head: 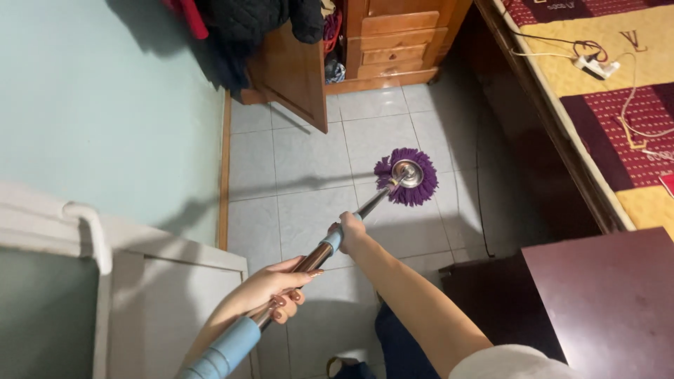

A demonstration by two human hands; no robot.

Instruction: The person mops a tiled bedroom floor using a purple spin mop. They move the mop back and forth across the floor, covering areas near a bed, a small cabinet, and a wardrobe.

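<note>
A mop with a round purple head (408, 177) rests on the pale tiled floor (309, 161). Its metal handle (371, 204) slants back toward me and ends in a light blue grip (228, 349). My right hand (349, 231) is closed around the handle partway down, on a small blue collar. My left hand (279, 289) grips the handle higher up, just above the blue end grip.
A wooden wardrobe (393, 42) stands at the far end, its door (291, 74) swung open over the tiles. Dark clothes (246, 21) hang by the pale green wall (105, 105). A bed (611, 98) with a power strip and cables runs along the right; a dark table (604, 295) sits near right.
</note>
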